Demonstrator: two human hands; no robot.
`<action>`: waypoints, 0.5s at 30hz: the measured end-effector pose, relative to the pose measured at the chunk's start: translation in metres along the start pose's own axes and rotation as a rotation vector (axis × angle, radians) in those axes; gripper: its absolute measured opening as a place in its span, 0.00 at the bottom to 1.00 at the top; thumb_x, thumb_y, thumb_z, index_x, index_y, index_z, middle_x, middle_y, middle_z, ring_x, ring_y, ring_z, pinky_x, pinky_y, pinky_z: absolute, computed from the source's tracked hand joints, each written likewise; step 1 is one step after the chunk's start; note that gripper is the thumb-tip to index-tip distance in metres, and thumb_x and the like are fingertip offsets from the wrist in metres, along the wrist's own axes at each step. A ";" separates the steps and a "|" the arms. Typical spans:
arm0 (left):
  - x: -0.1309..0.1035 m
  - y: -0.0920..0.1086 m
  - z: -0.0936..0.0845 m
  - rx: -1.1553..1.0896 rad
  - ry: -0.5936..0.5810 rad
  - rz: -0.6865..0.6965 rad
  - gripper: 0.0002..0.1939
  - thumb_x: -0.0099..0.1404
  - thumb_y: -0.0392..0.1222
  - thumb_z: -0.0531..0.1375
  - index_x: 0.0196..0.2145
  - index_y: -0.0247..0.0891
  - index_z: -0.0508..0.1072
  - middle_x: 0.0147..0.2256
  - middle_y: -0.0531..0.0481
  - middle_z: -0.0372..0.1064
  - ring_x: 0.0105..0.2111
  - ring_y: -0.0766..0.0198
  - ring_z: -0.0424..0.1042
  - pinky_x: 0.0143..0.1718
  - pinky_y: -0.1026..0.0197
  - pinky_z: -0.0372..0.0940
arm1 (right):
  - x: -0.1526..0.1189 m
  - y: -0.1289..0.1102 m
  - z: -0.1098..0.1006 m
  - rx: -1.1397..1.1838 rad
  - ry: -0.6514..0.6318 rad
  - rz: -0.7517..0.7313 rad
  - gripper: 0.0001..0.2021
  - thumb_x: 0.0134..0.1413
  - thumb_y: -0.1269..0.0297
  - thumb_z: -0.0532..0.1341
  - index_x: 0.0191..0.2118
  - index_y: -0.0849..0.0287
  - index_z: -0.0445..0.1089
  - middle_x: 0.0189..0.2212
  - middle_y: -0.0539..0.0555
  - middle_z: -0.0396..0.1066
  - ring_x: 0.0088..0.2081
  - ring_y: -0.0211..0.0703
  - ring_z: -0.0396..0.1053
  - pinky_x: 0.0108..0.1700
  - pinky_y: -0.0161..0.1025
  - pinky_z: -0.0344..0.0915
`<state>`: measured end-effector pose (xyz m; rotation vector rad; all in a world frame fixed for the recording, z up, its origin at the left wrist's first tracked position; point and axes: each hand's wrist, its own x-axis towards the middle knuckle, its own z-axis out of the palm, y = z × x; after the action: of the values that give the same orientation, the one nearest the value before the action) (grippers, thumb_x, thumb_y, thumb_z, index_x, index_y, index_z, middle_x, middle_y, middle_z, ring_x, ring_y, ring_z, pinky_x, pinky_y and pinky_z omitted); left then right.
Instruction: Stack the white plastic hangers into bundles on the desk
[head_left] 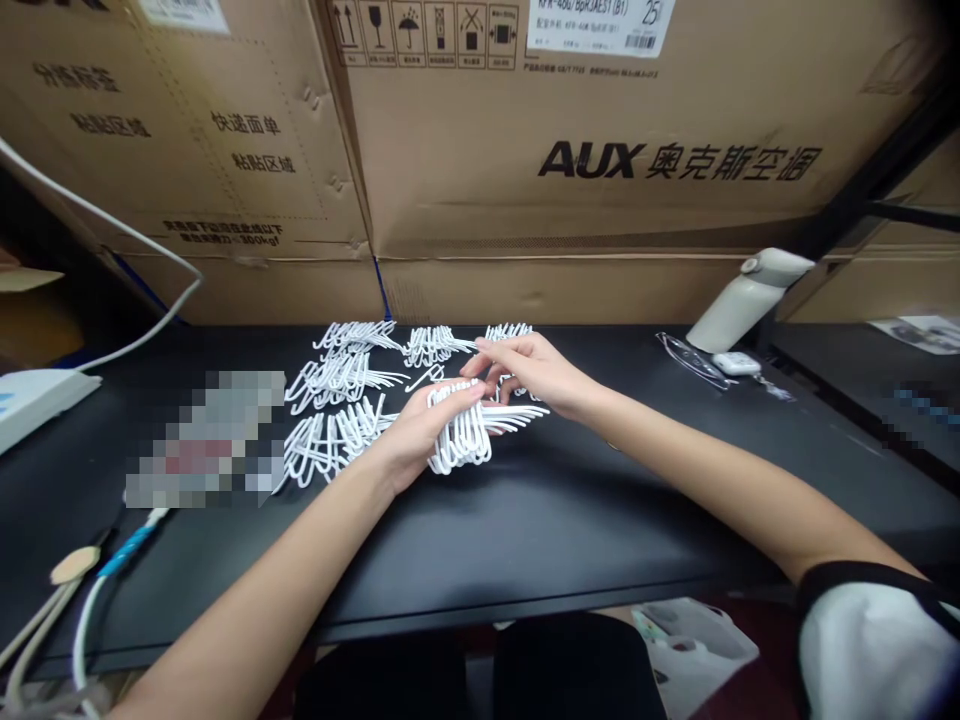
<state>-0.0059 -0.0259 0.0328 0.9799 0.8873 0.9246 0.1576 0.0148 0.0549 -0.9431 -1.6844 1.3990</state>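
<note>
My left hand (pixel 417 428) is closed round a bundle of white bent-wire hooks (pixel 462 442), thumb across the top, their straight ends pointing right. Just beyond it, my right hand (pixel 538 372) has its fingers curled in close to the bundle; what its fingertips pinch, if anything, is hidden. Groups of similar white hooks lie behind and to the left: one at the near left (pixel 330 440), others farther back, and a small pile (pixel 429 346) close to my right fingertips. A few loose hooks (pixel 426 378) lie between the piles. Part of another pile (pixel 510 331) shows behind my right hand.
Large cardboard boxes (pixel 600 210) stand along the back of the black table (pixel 570 530). At right are a cream bottle (pixel 739 305), glasses (pixel 694 362) and a small white case (pixel 736 364). A blurred-out object (pixel 217 430) and cables (pixel 90 610) lie left. A plastic bag (pixel 697 650) is below.
</note>
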 end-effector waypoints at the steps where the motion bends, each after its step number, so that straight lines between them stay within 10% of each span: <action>1: -0.001 0.000 0.000 0.007 -0.016 -0.019 0.13 0.56 0.44 0.67 0.37 0.35 0.77 0.30 0.46 0.78 0.27 0.60 0.77 0.30 0.62 0.71 | 0.001 0.000 -0.001 0.033 0.021 0.016 0.21 0.54 0.48 0.60 0.28 0.64 0.74 0.31 0.58 0.75 0.25 0.34 0.66 0.23 0.32 0.65; 12: -0.005 -0.005 0.000 0.162 -0.231 -0.257 0.14 0.52 0.45 0.68 0.34 0.33 0.76 0.30 0.41 0.78 0.29 0.56 0.77 0.33 0.59 0.69 | 0.002 0.026 0.006 -0.257 -0.198 -0.233 0.09 0.52 0.63 0.63 0.39 0.60 0.73 0.40 0.56 0.74 0.42 0.42 0.73 0.47 0.41 0.70; 15: -0.005 -0.005 -0.001 0.184 -0.269 -0.277 0.13 0.53 0.45 0.68 0.34 0.33 0.77 0.30 0.42 0.78 0.29 0.57 0.77 0.33 0.59 0.70 | -0.001 0.030 0.010 -0.404 -0.092 -0.344 0.08 0.54 0.65 0.62 0.40 0.59 0.72 0.45 0.58 0.72 0.41 0.42 0.72 0.42 0.41 0.71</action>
<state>-0.0071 -0.0313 0.0291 1.0776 0.8622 0.4690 0.1516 0.0140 0.0240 -0.7567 -2.1303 0.9045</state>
